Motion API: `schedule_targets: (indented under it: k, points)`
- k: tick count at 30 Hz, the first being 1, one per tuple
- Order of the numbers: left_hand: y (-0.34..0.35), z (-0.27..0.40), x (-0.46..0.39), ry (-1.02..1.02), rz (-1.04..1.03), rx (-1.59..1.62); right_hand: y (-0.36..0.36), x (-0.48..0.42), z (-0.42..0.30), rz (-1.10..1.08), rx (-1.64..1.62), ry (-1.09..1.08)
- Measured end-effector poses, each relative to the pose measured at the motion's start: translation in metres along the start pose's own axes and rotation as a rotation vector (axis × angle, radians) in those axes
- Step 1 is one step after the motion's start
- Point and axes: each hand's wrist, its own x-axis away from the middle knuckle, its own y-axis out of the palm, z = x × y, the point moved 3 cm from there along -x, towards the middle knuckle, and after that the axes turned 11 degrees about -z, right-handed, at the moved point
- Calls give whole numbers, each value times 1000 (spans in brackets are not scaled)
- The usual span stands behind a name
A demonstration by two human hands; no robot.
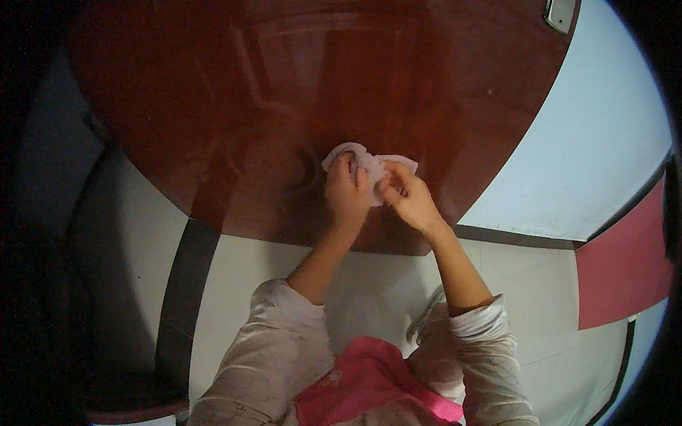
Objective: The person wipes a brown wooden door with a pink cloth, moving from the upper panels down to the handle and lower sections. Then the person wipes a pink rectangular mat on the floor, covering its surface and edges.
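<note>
Both hands are on a pale pink cloth (367,157) in front of a glossy red-brown panelled door (277,96). My left hand (346,186) grips the cloth's left part, its fingers curled into the folds. My right hand (407,194) has the right part between thumb and fingers. The cloth is bunched in the middle, with a flap spreading out to the right. Whether it touches the door surface cannot be told from here.
A metal lock plate (559,16) sits at the door's upper right edge. Beyond it stands a light blue wall (575,133) with a dark skirting (517,237). Pale floor tiles (240,298) are crossed by a dark strip (184,287) at left. A red panel or mat (623,266) lies right.
</note>
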Motion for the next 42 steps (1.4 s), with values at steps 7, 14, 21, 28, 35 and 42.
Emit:
schedule_targets:
  k: [7,14,21,28,35,42]
  points:
    - [20,34,6,103,-100,48,-23,17,15,98,-38,-80]
    - [36,45,7,136,-136,120,-37,29,24,162,-15,-65]
    - [61,50,15,139,-255,151,-48,38,38,228,48,-57]
    - [86,68,35,179,-486,100,-65,58,71,332,148,38]
    - [92,79,39,196,-484,164,-68,69,66,454,211,169]
    - [83,126,0,329,-315,226,-113,72,1,750,197,-137]
